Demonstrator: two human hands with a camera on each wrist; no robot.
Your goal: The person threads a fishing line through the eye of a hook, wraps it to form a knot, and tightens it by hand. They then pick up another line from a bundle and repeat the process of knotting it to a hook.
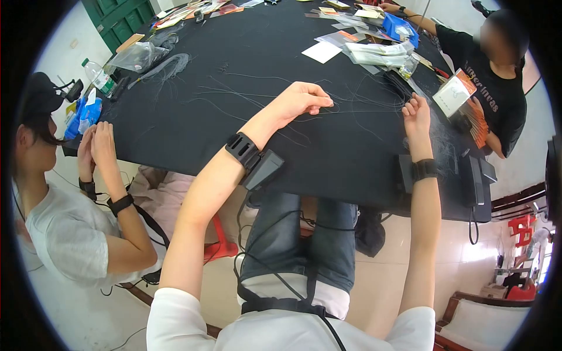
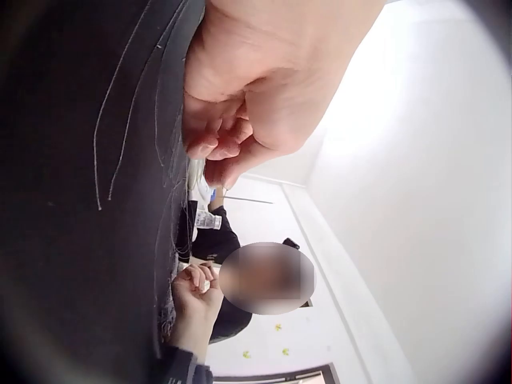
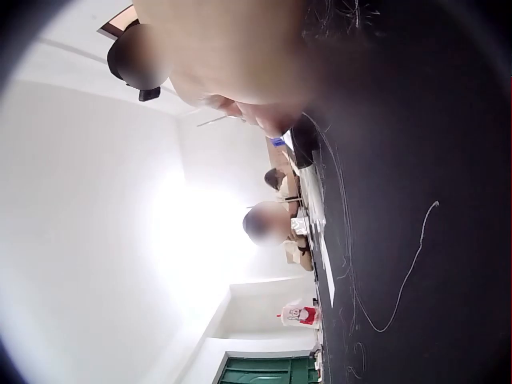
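Observation:
My left hand [image 1: 303, 100] is over the black table [image 1: 193, 134], its thumb and fingertips pinching a thin grey thread [image 1: 369, 111]. That thread stretches nearly straight across to my right hand [image 1: 417, 117], whose curled fingers hold it at the other side. Seen from the left wrist, the fingers of the left hand bunch against the thumb, close above the cloth. In the right wrist view the right hand [image 3: 232, 56] is blurred, and its fingertips are partly hidden. Loose strands [image 2: 120, 104] lie on the cloth beneath the hands.
A tangle of fine threads [image 1: 442, 146] lies by the right forearm. Plastic packets [image 1: 380, 55], cards and a blue tray [image 1: 401, 29] sit at the back right. A water bottle [image 1: 98, 77] and a grey thread bundle [image 1: 167, 69] are at left. People sit on both sides.

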